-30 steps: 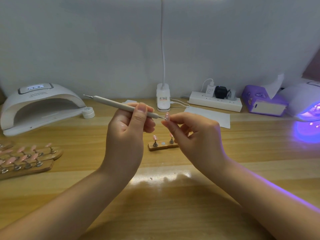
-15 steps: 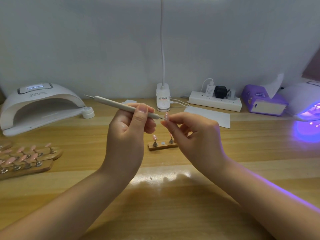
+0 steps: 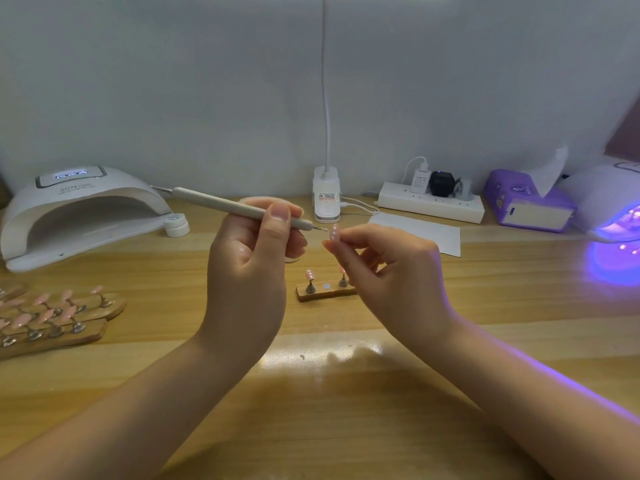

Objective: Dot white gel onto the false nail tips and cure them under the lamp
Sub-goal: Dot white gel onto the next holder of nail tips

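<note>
My left hand [image 3: 254, 258] grips a grey dotting pen [image 3: 242, 208], thumb and fingers curled round its shaft, its fine metal point aimed right and just beside the pink false nail tip [image 3: 334, 233] that my right hand [image 3: 391, 271] pinches upright between thumb and forefinger; white dots already show on that tip. Both hands hover above the wooden bench [image 3: 346, 410]. Below them sits a small wooden holder [image 3: 325, 292] carrying two more dotted tips on metal stands, with a bare metal disc between them. To the left lie longer wooden strips [image 3: 52, 317] filled with pink tips. Behind those stands a white curing lamp [image 3: 79, 209], with a small white gel pot [image 3: 176, 225] at its right foot. At the far right a second lamp [image 3: 613, 209] glows violet, beside a purple tissue box [image 3: 526, 206] and a white power strip [image 3: 429, 204].
</note>
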A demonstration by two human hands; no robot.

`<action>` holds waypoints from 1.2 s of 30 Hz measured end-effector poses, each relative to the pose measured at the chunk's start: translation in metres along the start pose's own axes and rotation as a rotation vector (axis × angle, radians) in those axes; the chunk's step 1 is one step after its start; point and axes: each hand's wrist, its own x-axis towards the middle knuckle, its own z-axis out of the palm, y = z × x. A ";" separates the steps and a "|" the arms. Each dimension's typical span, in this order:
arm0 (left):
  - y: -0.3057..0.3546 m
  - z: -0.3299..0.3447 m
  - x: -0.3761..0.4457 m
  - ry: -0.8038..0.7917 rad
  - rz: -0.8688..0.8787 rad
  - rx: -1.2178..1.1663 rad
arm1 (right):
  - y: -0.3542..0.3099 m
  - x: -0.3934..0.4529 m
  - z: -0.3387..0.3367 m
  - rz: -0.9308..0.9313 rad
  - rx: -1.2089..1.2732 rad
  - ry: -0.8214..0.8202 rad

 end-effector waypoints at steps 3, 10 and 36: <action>0.004 0.000 -0.001 -0.070 0.168 0.125 | 0.000 0.000 0.000 0.017 -0.005 -0.002; 0.002 0.000 -0.004 -0.108 0.240 0.209 | -0.001 0.001 -0.001 0.001 -0.007 0.005; -0.001 0.001 -0.004 -0.097 0.217 0.228 | 0.000 0.000 0.000 -0.019 -0.014 -0.001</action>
